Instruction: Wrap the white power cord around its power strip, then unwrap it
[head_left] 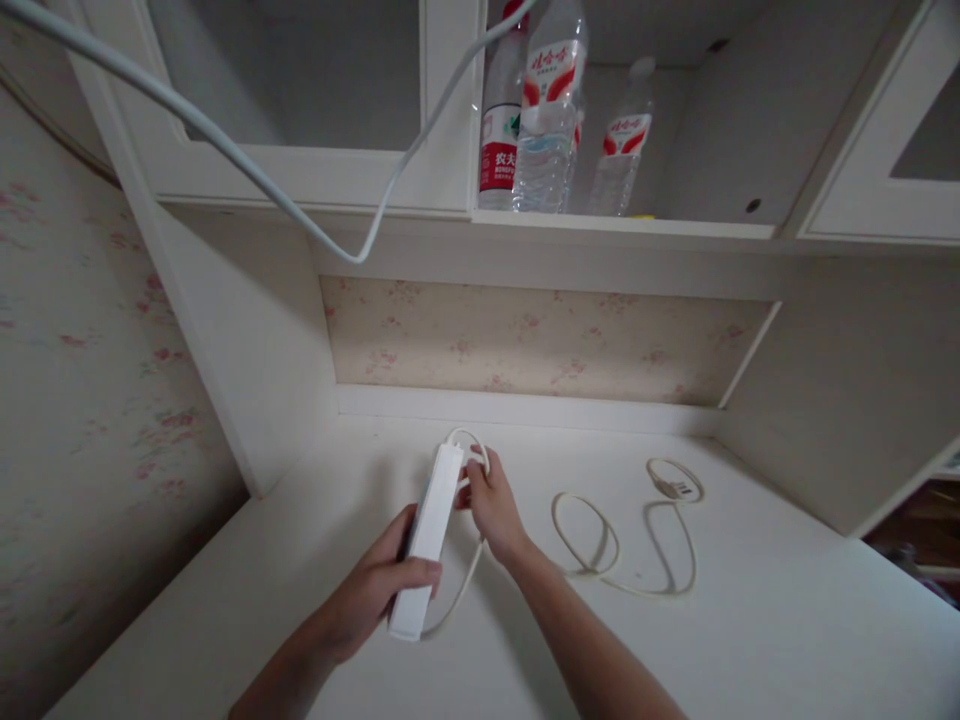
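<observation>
A white power strip (434, 510) is held tilted over the white desktop, its far end higher in the picture. My left hand (390, 575) grips it near its lower end, thumb across the edge facing me. Its socket face is turned away from view. My right hand (491, 500) is closed on the white power cord (474, 575) beside the strip's far end, where the cord leaves in a small bend. More of the cord runs behind the strip. To the right, the cord lies in loose loops and ends at a plug (681, 489) on the desktop.
Above the desktop (300, 560) hangs a white cabinet (450, 190) with an open shelf holding several plastic bottles (551, 120). A pale cable (360, 258) dangles across the upper left. Side panels (247, 340) stand left and right of the desktop.
</observation>
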